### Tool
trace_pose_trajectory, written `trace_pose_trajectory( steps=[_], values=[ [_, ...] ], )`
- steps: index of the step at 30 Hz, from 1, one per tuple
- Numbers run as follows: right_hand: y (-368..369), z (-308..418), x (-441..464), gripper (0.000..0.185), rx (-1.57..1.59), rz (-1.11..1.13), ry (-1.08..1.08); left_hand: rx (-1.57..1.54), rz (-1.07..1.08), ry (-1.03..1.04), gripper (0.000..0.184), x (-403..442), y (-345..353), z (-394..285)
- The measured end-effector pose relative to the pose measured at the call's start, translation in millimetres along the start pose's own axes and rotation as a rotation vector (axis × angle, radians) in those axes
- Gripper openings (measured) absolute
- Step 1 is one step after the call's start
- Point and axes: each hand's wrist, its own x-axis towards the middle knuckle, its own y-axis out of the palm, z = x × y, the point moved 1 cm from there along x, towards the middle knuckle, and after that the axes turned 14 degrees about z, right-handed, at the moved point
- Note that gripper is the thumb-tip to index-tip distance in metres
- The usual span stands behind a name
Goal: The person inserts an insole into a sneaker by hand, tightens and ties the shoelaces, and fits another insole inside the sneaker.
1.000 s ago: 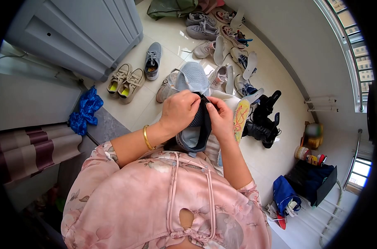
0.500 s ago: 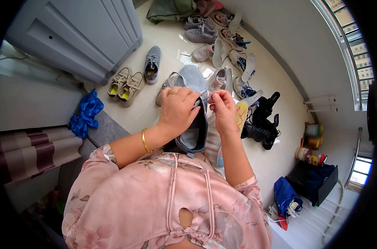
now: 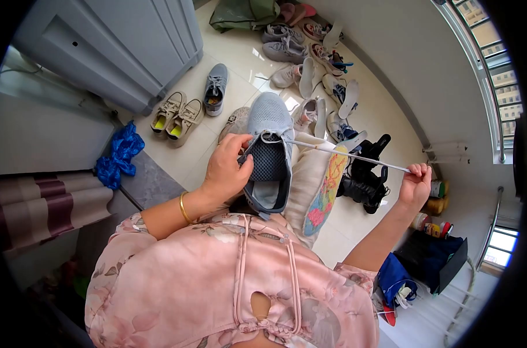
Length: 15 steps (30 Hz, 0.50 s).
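Pale glossy tiles (image 3: 185,159) form the floor, with a crumpled blue bag (image 3: 122,156) at the far left, then two beige shoes (image 3: 185,120) side by side and a single gray sneaker (image 3: 216,87) near them. The left hand (image 3: 223,171) closes on the near-left edge of the opening of a gray mesh shoe (image 3: 266,110), thumb toward the inside. That shoe is at the person's waist, sole down, toe pointing away. It looks light; the knitted upper should give under a squeeze, while the sole is probably firmer, so the collar's side or the heel seems the surest hold. Its toe is pale blue-gray and finely perforated, the inside dark mesh with a paler footbed, the rim slate gray. From its front eyelets a thin light lace (image 3: 356,155) runs rightward, pulled straight, likely soft and a little slippery, best pinched near the tip. It passes over the top of a flowered insole (image 3: 327,191) and black footwear (image 3: 365,188). At the right, the right hand (image 3: 415,188) pinches the lace's end, fingers curled narrow.
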Motion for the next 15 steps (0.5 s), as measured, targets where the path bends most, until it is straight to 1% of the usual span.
trace_pose_trajectory(
  steps=[2, 5, 8, 15],
  values=[
    [-12.1, 19.2, 0.7, 0.022, 0.039, -0.042, -0.027, 0.025, -0.040, 0.076, 0.029, 0.7, -0.3, 1.7],
    [-32.4, 42.4, -1.0, 0.025, 0.060, -0.038, -0.065, -0.058, -0.104, 0.054, 0.020, 1.8, 0.4, 3.8],
    [-40.6, 57.5, -5.7, 0.028, 0.037, -0.092, -0.117, -0.119, -0.134, 0.047, 0.017, 2.1, -1.4, 4.2],
    [-57.1, 77.2, 1.3, 0.028, -0.026, -0.122, -0.223, -0.152, -0.092, 0.059, 0.017, 7.2, -7.5, 1.1]
  ],
)
